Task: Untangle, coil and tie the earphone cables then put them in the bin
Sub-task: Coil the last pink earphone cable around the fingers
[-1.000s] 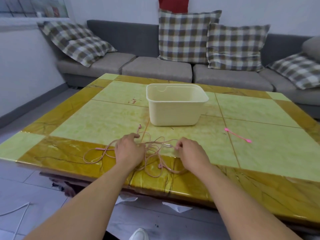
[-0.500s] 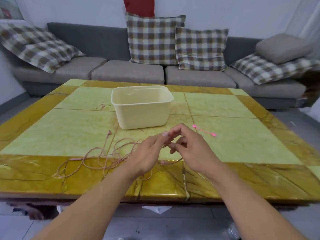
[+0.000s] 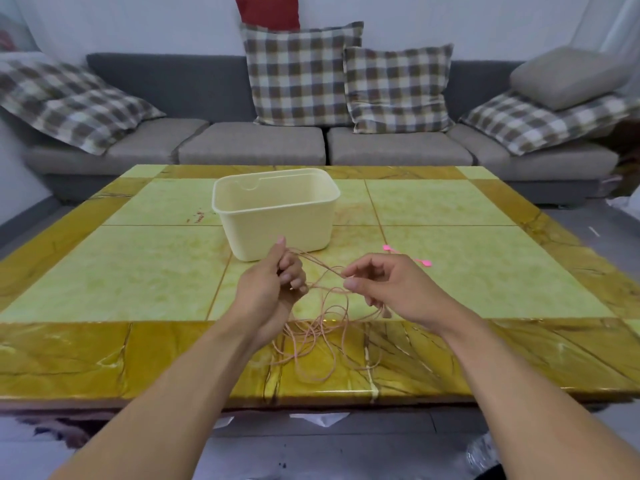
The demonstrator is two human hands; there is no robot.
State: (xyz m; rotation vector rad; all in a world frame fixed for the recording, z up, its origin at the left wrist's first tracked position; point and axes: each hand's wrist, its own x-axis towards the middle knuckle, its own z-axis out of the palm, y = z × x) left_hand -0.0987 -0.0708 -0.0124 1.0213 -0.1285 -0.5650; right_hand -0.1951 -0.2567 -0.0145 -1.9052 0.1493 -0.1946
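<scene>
A thin pink earphone cable (image 3: 313, 336) hangs in tangled loops from both hands down to the near edge of the table. My left hand (image 3: 273, 289) is closed around a bunch of its strands. My right hand (image 3: 384, 285) pinches one strand between thumb and forefinger, with the cable stretched between the two hands. A cream plastic bin (image 3: 277, 216) stands open just beyond my hands; nothing shows inside it. A pink tie (image 3: 420, 260) lies on the table to the right, partly hidden behind my right hand.
The table (image 3: 138, 271) has a glossy top of yellow and green tiles. A grey sofa (image 3: 252, 143) with checked cushions runs along the far side. White paper scraps (image 3: 318, 418) lie on the floor under the near edge.
Both hands have lifted the cable off the table and drawn apart, stretching a strand between them. The loops that lay to the left have been pulled in under my hands.
</scene>
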